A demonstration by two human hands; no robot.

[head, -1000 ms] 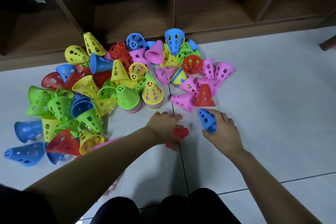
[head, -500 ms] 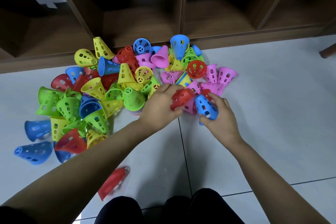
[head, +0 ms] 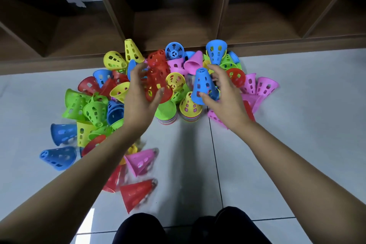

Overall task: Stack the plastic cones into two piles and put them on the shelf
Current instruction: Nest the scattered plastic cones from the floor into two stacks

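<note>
Two cones held above the floor: left hand, fingers curled round red cone; right hand, fingers pinching blue cone. Advised: seat each mouth-down, squarely, on green-topped pile and yellow-topped pile beneath.

We see a red cone pierced with small slots left of centre, and a blue cone with the same cut-out pattern right of centre. Just below them, a green-topped stack and a yellow-topped stack show many-coloured striped rims. At lower centre lie a pink cone and a lower red cone. The floor is pale grey tile with dark lines, and the shelf is brown wood.
</note>
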